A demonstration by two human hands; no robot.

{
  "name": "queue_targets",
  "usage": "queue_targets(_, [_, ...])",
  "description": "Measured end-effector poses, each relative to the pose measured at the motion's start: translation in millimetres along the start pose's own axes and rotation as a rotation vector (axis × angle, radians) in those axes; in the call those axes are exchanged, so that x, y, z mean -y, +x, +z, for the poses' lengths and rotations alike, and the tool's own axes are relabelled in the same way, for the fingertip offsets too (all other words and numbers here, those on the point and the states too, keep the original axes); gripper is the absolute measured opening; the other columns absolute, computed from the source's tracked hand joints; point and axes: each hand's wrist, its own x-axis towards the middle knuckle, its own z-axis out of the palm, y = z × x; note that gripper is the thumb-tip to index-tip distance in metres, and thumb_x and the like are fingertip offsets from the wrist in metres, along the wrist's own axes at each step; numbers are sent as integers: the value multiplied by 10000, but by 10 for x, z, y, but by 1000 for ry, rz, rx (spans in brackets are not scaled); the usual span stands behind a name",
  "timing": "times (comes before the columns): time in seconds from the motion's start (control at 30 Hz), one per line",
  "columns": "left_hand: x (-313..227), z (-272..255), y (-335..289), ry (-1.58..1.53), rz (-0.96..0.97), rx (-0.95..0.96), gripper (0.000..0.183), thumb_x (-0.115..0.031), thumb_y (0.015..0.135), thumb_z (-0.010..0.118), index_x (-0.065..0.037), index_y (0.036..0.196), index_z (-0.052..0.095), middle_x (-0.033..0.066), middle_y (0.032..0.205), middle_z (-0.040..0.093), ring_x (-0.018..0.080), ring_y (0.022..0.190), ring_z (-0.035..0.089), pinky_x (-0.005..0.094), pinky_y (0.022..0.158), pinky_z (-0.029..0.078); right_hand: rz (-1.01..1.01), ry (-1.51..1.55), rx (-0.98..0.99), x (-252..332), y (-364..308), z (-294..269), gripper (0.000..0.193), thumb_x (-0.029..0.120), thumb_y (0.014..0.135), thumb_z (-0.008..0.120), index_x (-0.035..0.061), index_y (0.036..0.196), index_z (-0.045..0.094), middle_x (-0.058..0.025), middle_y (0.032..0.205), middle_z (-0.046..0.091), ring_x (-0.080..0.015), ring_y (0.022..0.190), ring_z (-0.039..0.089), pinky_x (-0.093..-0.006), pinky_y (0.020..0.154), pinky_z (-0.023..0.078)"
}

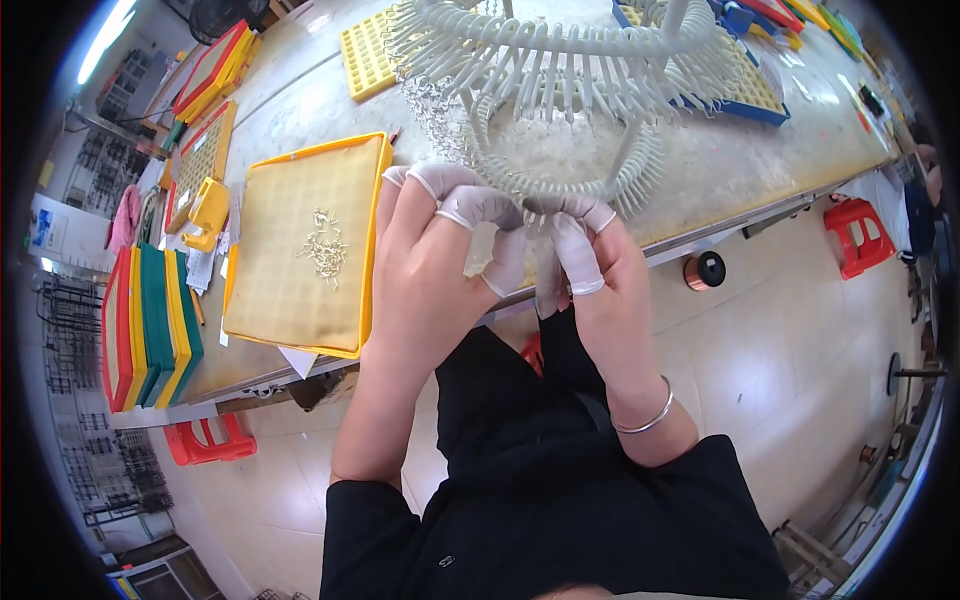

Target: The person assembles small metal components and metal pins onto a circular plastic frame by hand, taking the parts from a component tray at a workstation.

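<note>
Pale hooked ring rack (600, 45) sits on the tabletop (720, 170) straight ahead of you, tiers one above the other, the lower ring's near rim (590, 187) running left to right at your fingertips. Your left hand (425, 260) and right hand (612, 295) meet at that rim, about equally near it, fingers bent into a pinch in white finger cots (485, 205); whether either grips a hook or a small piece you can't tell, fingertips too small and overlapped. Small metal pieces (325, 250) lie heaped in the yellow-rimmed tray (280, 290), left of your left hand, which is nearer them; tray's long side points away from you. Farther left: yellow dispenser (208, 212), stacked coloured trays (150, 325). Off to the right, below the tabletop edge: copper wire spool (705, 271), red stool (858, 238).
</note>
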Motion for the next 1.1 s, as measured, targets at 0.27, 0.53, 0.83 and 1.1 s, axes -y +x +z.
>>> queue_targets(0.27, [10,60,84,38,97,-65,216,39,581,682,-45,770,617,58,821,542,256,736,479,336,638,415,-19,-39,-53,-53,-1,7,167,104,898,541,-4,1016,496,-13,609,523,-53,488,475,-190,443,368])
queue_targets(0.53, [26,82,73,52,101,-69,220,39,575,682,-48,772,633,40,819,545,244,735,483,331,647,420,-28,-36,-76,-91,15,7,149,93,890,548,-11,990,509,-3,624,521,-40,494,459,-182,444,364])
queue_targets(0.83, [119,74,95,33,134,-11,232,21,583,676,-52,802,647,48,836,552,244,756,498,329,658,432,-304,-407,-135,-34,209,2,117,63,864,561,-5,958,547,0,673,559,-21,566,441,-191,507,364])
queue_targets(1.1, [103,190,-66,16,39,-115,217,14,593,688,-66,785,627,63,816,534,244,748,496,326,658,420,160,-19,40,-13,119,-115,130,90,883,552,1,975,525,-5,613,518,-51,501,466,-207,447,374])
